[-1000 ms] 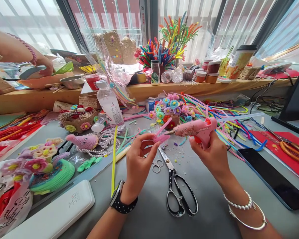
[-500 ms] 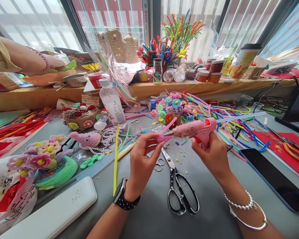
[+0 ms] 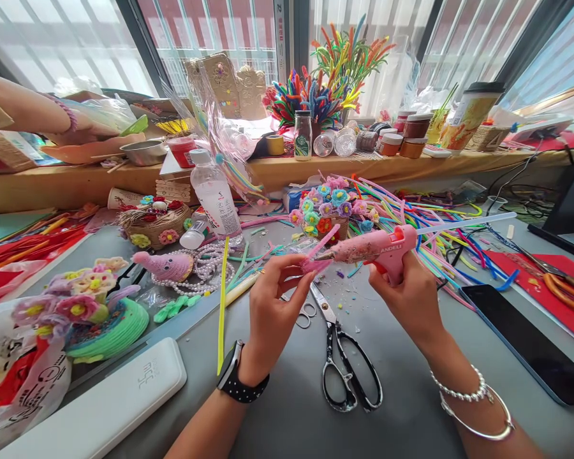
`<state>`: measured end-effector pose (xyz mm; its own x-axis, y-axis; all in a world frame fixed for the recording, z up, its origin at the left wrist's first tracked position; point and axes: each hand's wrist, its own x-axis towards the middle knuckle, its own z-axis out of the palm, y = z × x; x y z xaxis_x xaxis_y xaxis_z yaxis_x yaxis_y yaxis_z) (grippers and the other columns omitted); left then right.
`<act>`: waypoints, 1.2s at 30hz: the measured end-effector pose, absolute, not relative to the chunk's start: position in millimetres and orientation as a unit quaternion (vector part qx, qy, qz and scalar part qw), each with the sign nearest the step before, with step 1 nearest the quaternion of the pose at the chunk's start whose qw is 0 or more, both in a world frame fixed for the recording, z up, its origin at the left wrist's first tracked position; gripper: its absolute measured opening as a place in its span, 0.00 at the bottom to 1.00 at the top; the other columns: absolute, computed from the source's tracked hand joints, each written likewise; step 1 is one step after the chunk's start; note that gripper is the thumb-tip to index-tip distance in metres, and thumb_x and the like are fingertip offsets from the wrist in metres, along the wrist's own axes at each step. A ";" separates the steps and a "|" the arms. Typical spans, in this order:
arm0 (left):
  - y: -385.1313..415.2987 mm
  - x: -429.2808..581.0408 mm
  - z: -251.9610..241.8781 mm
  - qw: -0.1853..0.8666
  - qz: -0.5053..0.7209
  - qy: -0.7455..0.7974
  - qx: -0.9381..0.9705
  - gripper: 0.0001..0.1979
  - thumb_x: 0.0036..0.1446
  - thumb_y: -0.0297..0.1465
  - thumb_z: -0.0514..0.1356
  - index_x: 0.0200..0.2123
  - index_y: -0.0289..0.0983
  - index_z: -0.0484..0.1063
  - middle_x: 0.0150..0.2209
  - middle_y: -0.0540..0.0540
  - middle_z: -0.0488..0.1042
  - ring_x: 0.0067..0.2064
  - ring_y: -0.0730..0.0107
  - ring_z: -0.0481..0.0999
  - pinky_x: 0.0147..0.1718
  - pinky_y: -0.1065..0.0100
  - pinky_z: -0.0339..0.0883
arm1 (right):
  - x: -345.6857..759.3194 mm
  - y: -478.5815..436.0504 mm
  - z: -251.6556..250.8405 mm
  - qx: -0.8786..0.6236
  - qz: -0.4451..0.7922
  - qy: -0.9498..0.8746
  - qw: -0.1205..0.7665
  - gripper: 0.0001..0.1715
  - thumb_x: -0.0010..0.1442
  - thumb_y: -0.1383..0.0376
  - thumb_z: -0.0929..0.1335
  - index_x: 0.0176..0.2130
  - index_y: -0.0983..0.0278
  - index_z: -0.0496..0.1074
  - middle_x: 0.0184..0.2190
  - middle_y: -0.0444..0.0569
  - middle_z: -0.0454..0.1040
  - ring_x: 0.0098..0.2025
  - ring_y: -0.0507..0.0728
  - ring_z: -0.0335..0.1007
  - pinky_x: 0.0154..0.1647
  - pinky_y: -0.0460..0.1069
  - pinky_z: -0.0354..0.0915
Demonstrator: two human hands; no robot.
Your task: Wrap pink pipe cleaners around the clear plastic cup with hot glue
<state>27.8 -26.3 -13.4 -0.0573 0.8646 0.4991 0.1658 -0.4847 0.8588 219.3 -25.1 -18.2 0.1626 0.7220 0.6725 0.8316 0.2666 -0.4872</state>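
My right hand point(image 3: 404, 290) grips a pink hot glue gun point(image 3: 393, 252) by its handle, a long clear glue stick point(image 3: 463, 223) poking out of its back. The gun's nozzle meets a bent pink pipe cleaner point(image 3: 326, 241), which my left hand point(image 3: 280, 303) pinches between thumb and fingers. Part of that piece is hidden behind my fingertips and the nozzle. Below the hands lie black-handled scissors point(image 3: 337, 354), blades pointing away from me. A smaller pair of scissors point(image 3: 306, 315) lies partly behind my left hand. A yellow strip point(image 3: 222, 306) stands out beside my left wrist.
A phone point(image 3: 526, 338) lies at right, a white case point(image 3: 105, 401) at front left. Behind the hands are a basket of fuzzy flowers point(image 3: 332, 207), loose pipe cleaners point(image 3: 430, 245) and a bottle point(image 3: 215, 194). Another person's arm point(image 3: 29, 105) reaches over the back ledge at left.
My hands, the glue gun and the pink piece stay practically where they were. At the back left, the other person's arm has shifted slightly left.
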 end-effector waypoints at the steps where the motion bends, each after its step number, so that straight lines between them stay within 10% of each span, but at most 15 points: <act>1: -26.3 27.8 -13.5 0.293 0.598 0.414 0.621 0.09 0.52 0.28 0.61 0.39 0.38 0.69 0.36 0.49 0.72 0.35 0.76 0.75 0.34 0.76 0.74 | 219.4 -25.0 -18.3 -0.602 -0.060 -0.645 0.468 0.17 0.52 0.62 0.66 0.42 0.65 0.67 0.18 0.38 0.59 0.18 0.50 0.54 0.19 0.46 0.55; 36: -24.4 26.7 -16.6 0.277 0.608 0.395 0.630 0.09 0.53 0.25 0.61 0.39 0.38 0.68 0.36 0.52 0.70 0.35 0.82 0.74 0.35 0.81 0.72 | 222.1 -22.5 -19.2 -0.614 -0.072 -0.625 0.477 0.08 0.49 0.62 0.66 0.30 0.64 0.67 0.14 0.35 0.54 0.14 0.48 0.47 0.16 0.45 0.50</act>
<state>26.7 -24.4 -16.6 -0.0523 0.8352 0.5475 0.1614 -0.5340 0.8299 222.1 -22.5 -19.2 0.2081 0.6983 0.6849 0.8361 0.2364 -0.4951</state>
